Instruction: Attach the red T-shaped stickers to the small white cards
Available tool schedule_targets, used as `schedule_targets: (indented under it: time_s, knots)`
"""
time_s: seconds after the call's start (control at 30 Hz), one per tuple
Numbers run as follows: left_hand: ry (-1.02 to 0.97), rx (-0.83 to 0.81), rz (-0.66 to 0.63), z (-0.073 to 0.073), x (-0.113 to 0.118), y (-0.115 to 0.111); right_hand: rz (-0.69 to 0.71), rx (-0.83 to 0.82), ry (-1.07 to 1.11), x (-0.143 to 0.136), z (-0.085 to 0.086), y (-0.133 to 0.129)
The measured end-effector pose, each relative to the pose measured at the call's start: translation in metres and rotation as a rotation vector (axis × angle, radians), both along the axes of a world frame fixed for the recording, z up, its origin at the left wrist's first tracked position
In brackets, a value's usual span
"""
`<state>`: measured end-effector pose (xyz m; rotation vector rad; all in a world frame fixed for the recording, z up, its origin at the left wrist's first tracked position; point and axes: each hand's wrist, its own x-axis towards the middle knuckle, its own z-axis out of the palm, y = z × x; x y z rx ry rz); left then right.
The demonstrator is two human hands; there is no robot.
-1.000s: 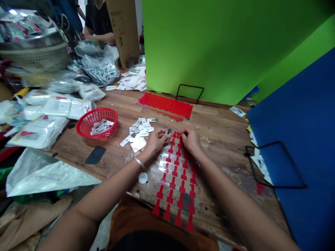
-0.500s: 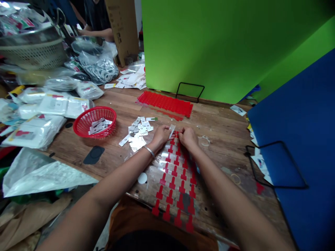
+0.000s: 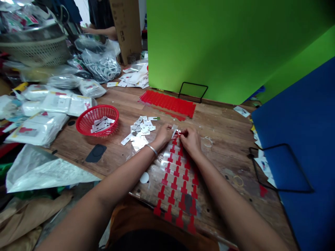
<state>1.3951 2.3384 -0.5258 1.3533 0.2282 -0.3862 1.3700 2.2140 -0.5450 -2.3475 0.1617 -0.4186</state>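
Observation:
A clear plastic sheet (image 3: 162, 164) lies on the table in front of me, bearing rows of red T-shaped stickers (image 3: 174, 182). At its far end my left hand (image 3: 164, 133) is closed on a small pale strip (image 3: 174, 130), which sticks up from the fingers. Close beside it my right hand (image 3: 191, 140) pinches a red sticker (image 3: 184, 133) at the sheet's top edge; the fingertips partly hide it. Left of my left hand is a loose pile of small white and silver strips (image 3: 142, 131).
A red basket (image 3: 115, 118) with more strips stands at left. Red sticker sheets (image 3: 167, 103) lie against the green panel (image 3: 199, 45). Bagged goods (image 3: 39, 125) crowd the far left. A black wire stand (image 3: 295, 165) is by the blue panel. Behind, a person's arm (image 3: 104, 32) shows.
My right hand has drawn slightly up and away from the sheet, with red now showing between its fingers. My left hand still holds the strip. The whole view has shifted a little.

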Motion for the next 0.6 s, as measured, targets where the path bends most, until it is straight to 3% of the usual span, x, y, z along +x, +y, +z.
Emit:
schedule_targets:
  time_s: [0.2,0.37,0.47,0.6]
  knots:
    - [0.034,0.001,0.019,-0.001,0.001,-0.001,0.028,0.275,0.020,-0.006,-0.002,-0.012]
    - [0.051,-0.027,0.033,0.011,-0.004,0.002,-0.024,0.492,-0.054,-0.021,0.007,-0.013]
    - [0.050,-0.063,0.008,0.022,-0.023,0.011,-0.006,0.574,-0.057,-0.041,0.019,-0.007]
    - [0.153,-0.199,-0.063,0.026,-0.067,0.028,0.071,0.697,0.016,-0.077,0.029,0.009]
